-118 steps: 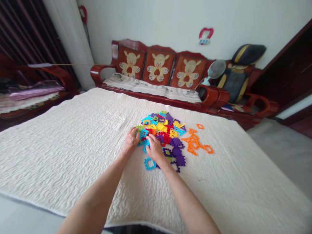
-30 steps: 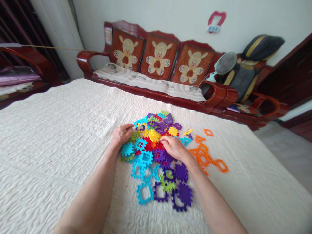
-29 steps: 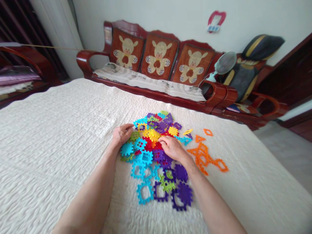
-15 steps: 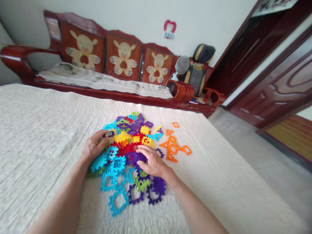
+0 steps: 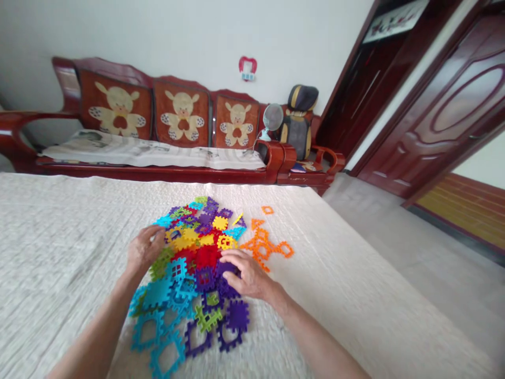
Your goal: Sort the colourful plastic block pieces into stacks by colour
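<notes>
A pile of flat toothed plastic pieces in blue, purple, red, yellow and green lies on a pale quilted cover (image 5: 355, 295). At the pile's left edge is my left hand (image 5: 145, 247), its fingers curved beside the yellow pieces (image 5: 185, 239); it holds nothing that I can see. My right hand (image 5: 246, 273) rests over the purple pieces (image 5: 226, 287) at the right, thumb and fingers apart. Red pieces (image 5: 207, 256) lie between the hands. Nearer to me are blue square frames (image 5: 148, 331) and a solid purple square (image 5: 237, 316). Orange pieces (image 5: 262, 247) form a separate group at the right.
Beyond the covered surface stands a wooden sofa (image 5: 158, 176) with three bear-patterned cushions (image 5: 183, 113). A small fan (image 5: 272, 117) and a chair (image 5: 298, 131) are to its right. Wooden doors (image 5: 445, 105) stand at the far right.
The camera view has shifted, so the room and pile appear displaced. My left hand has lifted slightly off the pile's left side. The blue pieces below it lie more spread out towards the left.
</notes>
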Available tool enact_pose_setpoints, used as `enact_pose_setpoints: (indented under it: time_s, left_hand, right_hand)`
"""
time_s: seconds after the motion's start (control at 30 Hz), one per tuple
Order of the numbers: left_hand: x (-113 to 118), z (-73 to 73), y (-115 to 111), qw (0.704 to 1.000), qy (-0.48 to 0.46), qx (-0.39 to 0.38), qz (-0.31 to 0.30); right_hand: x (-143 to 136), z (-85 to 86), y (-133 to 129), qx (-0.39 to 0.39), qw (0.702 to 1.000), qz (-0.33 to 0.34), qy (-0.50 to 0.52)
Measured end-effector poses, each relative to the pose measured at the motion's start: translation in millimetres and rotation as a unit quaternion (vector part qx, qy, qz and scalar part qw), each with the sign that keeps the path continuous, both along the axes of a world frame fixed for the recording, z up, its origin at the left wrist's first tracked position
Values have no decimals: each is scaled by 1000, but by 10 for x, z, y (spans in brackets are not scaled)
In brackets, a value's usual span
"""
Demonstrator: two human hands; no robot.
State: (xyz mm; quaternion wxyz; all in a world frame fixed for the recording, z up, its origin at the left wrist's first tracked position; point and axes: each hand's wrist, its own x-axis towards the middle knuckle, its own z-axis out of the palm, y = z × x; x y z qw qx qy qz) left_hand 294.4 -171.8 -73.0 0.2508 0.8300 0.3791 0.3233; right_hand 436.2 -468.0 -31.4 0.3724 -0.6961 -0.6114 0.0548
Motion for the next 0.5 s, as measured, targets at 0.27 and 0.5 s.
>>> enact_pose_setpoints:
  time_s: [0.27, 0.5]
  left_hand:
    - [145, 90, 266, 994, 16, -67, 90]
    - [121, -40, 324, 963, -168, -168, 128]
  right_hand:
    - [937, -146, -513, 41, 971, -234, 7]
    - [1390, -391, -995, -70, 954, -292, 15]
